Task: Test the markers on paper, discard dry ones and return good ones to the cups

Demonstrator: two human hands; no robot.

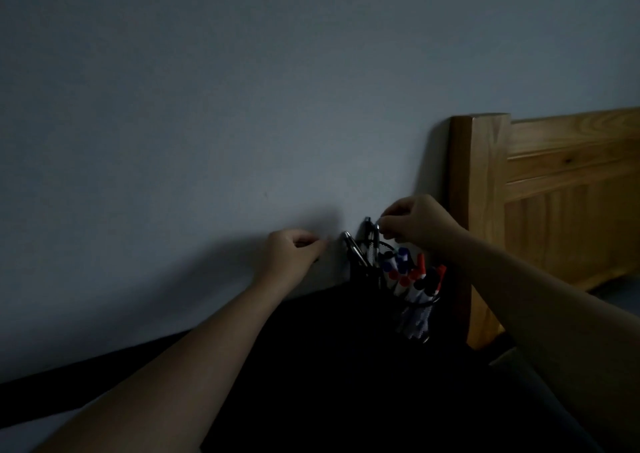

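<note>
Black mesh forms the two cups at the far edge of the dark bench (339,366), close against the pale wall (242,106). The right cup (417,317) is crowded with markers (412,276) whose red, blue and black caps point up and lean to the right. The left cup (358,272) stands just beside it, slightly farther back, with a silver-tipped pen (353,248) slanting out to the left and other dark pens standing in it.

The right hand (415,226) hangs over the two cups with its fingers curled down and pinched together on the top of a slim grey pen (375,236) that stands upright in the left cup. The light is too dim to tell how firmly it grips.

The left hand (294,250) is to the left of the cups, near but apart from them, with its fingers drawn in and its thumb and forefinger brought together towards the right. Whether it pinches something small cannot be told.

Both bare forearms reach in from the near edge. A wooden bed frame (540,203) stands to the right, its post just behind the right cup.
</note>
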